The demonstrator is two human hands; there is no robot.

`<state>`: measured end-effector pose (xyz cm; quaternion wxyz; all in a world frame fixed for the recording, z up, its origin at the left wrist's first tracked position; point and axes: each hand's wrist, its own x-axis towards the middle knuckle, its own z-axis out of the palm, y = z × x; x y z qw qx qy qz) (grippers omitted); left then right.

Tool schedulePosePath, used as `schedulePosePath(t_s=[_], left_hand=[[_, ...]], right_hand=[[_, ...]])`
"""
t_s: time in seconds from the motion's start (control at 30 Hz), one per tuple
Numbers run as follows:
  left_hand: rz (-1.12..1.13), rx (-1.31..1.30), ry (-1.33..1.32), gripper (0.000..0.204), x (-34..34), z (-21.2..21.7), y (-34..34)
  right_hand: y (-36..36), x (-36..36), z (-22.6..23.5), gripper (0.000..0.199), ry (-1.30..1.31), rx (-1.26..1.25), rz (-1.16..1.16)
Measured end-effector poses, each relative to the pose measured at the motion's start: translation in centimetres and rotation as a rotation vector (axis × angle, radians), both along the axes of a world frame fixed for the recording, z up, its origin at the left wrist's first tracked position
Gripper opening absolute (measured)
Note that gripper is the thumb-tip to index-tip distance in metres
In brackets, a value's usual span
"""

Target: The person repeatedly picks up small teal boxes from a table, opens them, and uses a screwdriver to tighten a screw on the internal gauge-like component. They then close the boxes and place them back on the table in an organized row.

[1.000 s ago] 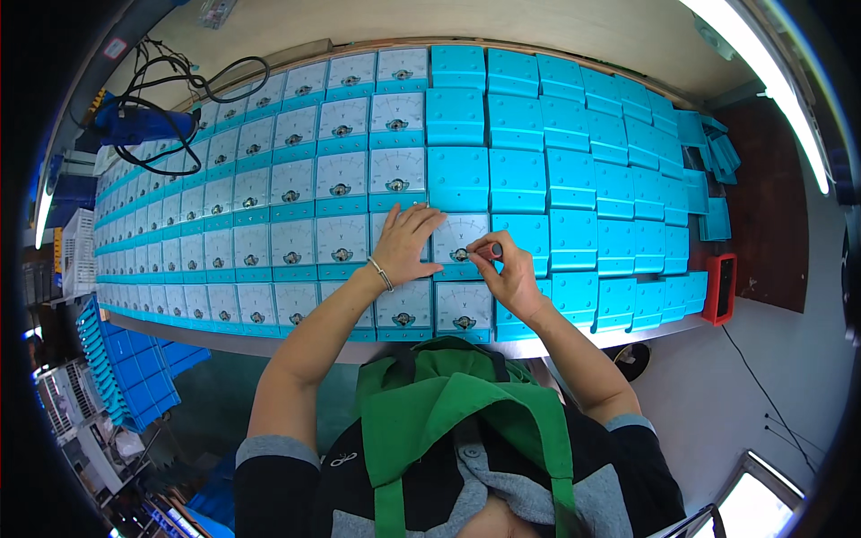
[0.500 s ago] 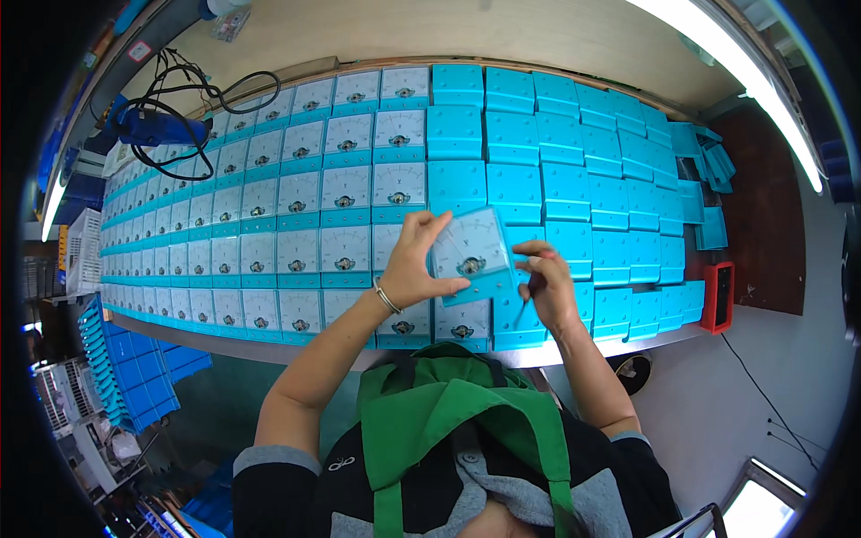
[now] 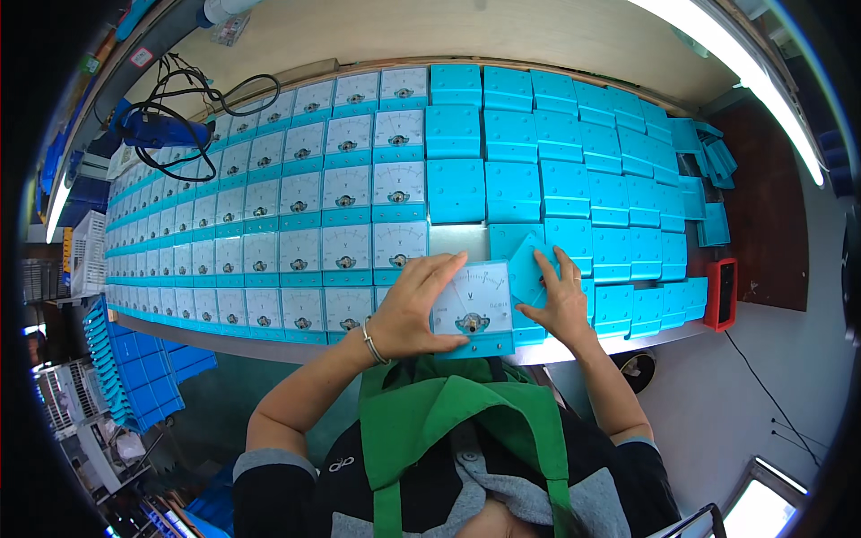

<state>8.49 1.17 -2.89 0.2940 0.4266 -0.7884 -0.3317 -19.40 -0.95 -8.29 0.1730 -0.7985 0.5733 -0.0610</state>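
My left hand [image 3: 414, 305] grips the left side of a panel meter [image 3: 472, 305] with a white dial and teal base, thumb on its front. The meter is held near the table's front edge, dial up. My right hand [image 3: 560, 305] closes on a teal plastic case [image 3: 527, 269], turned askew just right of the meter. The case lies over or just above the rows of teal cases, partly hidden by my fingers. Rows of similar dial meters [image 3: 346, 190] stand left of my hands, and rows of plain teal cases [image 3: 513, 190] stand to the right.
Behind the held meter, a gap shows the bare table top [image 3: 457, 240]. A blue tool with a black cable [image 3: 166, 130] sits at the back left. At the right end stands a red open box [image 3: 720, 296]. Blue bins [image 3: 143, 377] stand below the left side.
My left hand has brought the meter down toward me and levelled it. My right hand, earlier bent beside the meter with a thin dark thing near its fingers, now grips a teal case.
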Motion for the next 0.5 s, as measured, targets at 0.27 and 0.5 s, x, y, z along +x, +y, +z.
schedulePosePath(t_s=[0.27, 0.5], left_hand=[[0.016, 0.072, 0.048, 0.107, -0.6, 1.9, 3.1], [0.017, 0.037, 0.098, 0.106, -0.5, 1.7, 3.7]], right_hand=[[5.3, 2.4, 1.3, 0.034, -0.9, 0.762, -0.037], [5.7, 3.1, 2.3, 0.016, -1.143, 1.194, -0.267]])
